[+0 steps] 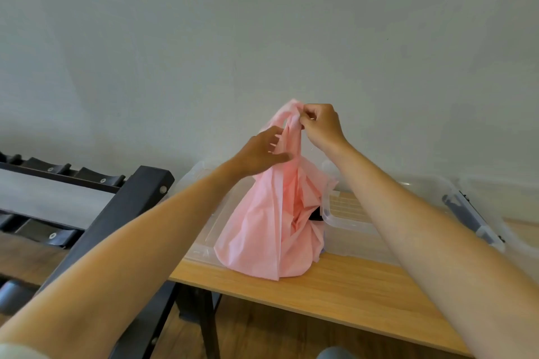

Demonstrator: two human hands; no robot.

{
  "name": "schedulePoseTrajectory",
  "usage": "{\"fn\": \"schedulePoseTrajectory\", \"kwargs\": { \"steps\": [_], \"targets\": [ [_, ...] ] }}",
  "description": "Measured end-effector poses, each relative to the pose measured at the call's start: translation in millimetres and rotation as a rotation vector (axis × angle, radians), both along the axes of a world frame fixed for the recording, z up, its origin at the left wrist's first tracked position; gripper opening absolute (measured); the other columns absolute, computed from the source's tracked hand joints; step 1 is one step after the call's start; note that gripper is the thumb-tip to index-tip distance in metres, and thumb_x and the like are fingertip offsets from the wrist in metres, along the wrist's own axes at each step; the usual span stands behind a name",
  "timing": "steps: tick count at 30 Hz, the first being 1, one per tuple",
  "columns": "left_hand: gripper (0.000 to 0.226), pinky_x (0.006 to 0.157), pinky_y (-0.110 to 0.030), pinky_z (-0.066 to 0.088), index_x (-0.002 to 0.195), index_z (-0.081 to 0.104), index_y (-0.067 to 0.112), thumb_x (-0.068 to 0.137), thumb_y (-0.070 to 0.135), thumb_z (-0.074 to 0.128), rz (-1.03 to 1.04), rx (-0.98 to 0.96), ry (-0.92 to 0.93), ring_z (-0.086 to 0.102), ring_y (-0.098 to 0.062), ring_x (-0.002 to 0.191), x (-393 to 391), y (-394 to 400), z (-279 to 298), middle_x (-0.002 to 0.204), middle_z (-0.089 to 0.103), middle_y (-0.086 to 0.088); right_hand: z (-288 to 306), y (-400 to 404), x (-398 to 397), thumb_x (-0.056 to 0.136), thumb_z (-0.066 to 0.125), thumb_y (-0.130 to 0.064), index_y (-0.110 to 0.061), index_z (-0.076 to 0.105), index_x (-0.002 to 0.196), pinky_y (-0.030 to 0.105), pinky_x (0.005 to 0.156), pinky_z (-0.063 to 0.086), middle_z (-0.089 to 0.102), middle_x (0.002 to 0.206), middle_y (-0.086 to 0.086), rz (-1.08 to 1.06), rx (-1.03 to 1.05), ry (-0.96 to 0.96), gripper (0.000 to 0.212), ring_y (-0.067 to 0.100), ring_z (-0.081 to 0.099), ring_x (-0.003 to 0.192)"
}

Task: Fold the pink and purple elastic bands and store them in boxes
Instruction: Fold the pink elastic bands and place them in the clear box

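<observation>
A wide pink elastic band [262, 221] hangs bunched above the wooden table [350, 294], its lower folds draped over the table's front part. My right hand [320, 125] pinches the band's top end, held up high. My left hand [262, 151] is just below and to the left, fingers spread and touching the pink material. A clear plastic box [204, 213] stands behind the band on the left, another clear box [347, 218] on the right. A small dark object shows between the pink folds. No purple band can be made out.
A clear lid with grey latches [472, 213] lies at the table's right. A black metal rack [87, 207] stands to the left of the table. A plain wall is behind. Wooden floor shows below the table's front edge.
</observation>
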State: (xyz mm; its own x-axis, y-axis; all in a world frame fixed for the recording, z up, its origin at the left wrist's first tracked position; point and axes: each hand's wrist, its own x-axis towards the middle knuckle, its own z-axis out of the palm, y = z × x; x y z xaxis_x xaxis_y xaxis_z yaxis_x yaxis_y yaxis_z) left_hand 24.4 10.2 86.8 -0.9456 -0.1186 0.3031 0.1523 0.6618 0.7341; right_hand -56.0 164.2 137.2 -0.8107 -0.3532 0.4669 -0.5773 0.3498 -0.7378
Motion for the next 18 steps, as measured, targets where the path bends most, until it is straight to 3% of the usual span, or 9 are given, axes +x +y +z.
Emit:
{"fn": "schedulePoseTrajectory", "kwargs": {
  "steps": [3,5,7,11,13,15,18],
  "targets": [
    [0.017,0.077,-0.033,0.063,0.111,0.067,0.008,0.103,0.009,0.053,0.094,0.054,0.091,0.077,-0.018,0.078,3.0,-6.4,-9.9,0.099,0.078,0.000,3.7,1.4,-4.1,0.104,0.054,-0.015,-0.001,0.074,0.096,0.041,0.084,0.058,0.075,0.098,0.017,-0.019,-0.052,-0.048,0.026,0.030,0.072,0.094],
    [0.022,0.070,-0.032,0.062,0.105,0.066,0.007,0.103,0.005,0.044,0.165,0.107,0.069,0.076,-0.021,0.067,4.0,-12.9,-13.8,0.094,0.077,-0.002,8.6,3.3,-5.2,0.104,0.051,-0.014,-0.001,0.070,0.093,0.034,0.076,0.055,0.073,0.097,0.019,-0.014,-0.081,-0.073,0.026,0.027,0.069,0.089],
    [0.028,0.063,-0.030,0.058,0.100,0.066,0.010,0.101,0.002,0.039,0.254,0.093,0.014,0.071,-0.024,0.062,4.3,-23.0,-19.6,0.086,0.074,-0.002,17.6,6.5,-4.7,0.105,0.047,-0.013,-0.013,0.067,0.086,0.028,0.072,0.054,0.071,0.091,0.011,-0.001,-0.177,-0.142,0.027,0.024,0.068,0.085],
    [0.032,0.049,-0.027,0.042,0.105,0.062,0.011,0.100,0.004,0.031,0.509,0.118,-0.050,0.054,-0.023,0.061,3.7,-42.8,-27.0,0.087,0.058,-0.007,40.0,12.3,-3.8,0.106,0.042,-0.010,-0.023,0.058,0.080,0.033,0.060,0.061,0.068,0.087,0.008,0.060,-0.357,-0.255,0.033,0.022,0.069,0.072],
    [0.031,0.054,-0.032,0.049,0.112,0.059,0.008,0.103,0.010,0.029,0.619,0.228,-0.078,0.056,-0.028,0.063,8.0,-50.9,-26.1,0.093,0.057,-0.011,55.4,14.2,-1.1,0.107,0.042,-0.010,-0.022,0.055,0.079,0.033,0.055,0.058,0.062,0.077,0.007,0.093,-0.466,-0.298,0.033,0.019,0.062,0.060],
    [0.034,0.068,-0.043,0.056,0.120,0.058,0.005,0.106,0.015,0.029,0.704,0.292,-0.070,0.059,-0.033,0.074,10.0,-61.5,-26.7,0.105,0.060,-0.017,70.8,16.4,-0.7,0.107,0.040,-0.007,-0.019,0.054,0.080,0.028,0.050,0.051,0.058,0.066,0.005,0.141,-0.587,-0.336,0.033,0.016,0.055,0.050],
    [0.036,0.088,-0.050,0.055,0.129,0.058,0.004,0.107,0.017,0.032,0.765,0.322,-0.084,0.057,-0.034,0.091,13.8,-76.4,-26.9,0.116,0.061,-0.018,92.5,20.8,3.1,0.108,0.036,-0.005,-0.017,0.051,0.084,0.021,0.044,0.039,0.061,0.056,0.003,0.239,-0.712,-0.364,0.031,0.015,0.049,0.043]
  ]
}}
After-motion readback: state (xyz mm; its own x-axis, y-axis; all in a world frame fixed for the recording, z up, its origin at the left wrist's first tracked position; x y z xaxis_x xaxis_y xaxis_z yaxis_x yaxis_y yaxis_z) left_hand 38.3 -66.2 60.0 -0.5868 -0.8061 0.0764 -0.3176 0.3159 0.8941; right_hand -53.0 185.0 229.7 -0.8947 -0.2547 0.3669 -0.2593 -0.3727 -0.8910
